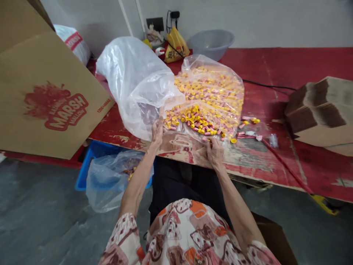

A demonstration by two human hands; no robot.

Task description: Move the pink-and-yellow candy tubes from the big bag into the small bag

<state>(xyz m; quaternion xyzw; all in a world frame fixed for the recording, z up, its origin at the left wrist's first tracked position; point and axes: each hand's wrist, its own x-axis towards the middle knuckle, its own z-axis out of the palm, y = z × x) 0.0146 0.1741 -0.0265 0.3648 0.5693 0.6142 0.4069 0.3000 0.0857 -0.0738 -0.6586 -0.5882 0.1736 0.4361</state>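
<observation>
Bare table (275, 66) beyond bag (193, 95)

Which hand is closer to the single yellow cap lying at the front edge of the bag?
Right. The right hand is just below and left of the yellow cap. The left hand is far left, at the clear bag.

Clear, glossy, crinkled plastic bag (138, 81). Counter (289, 70): worn red coating, chipped to bare board. Matt brown cardboard box (41, 92), upper left.

even, soft indoor light, glare on the plastic bag (132, 77), edges warped.
</observation>
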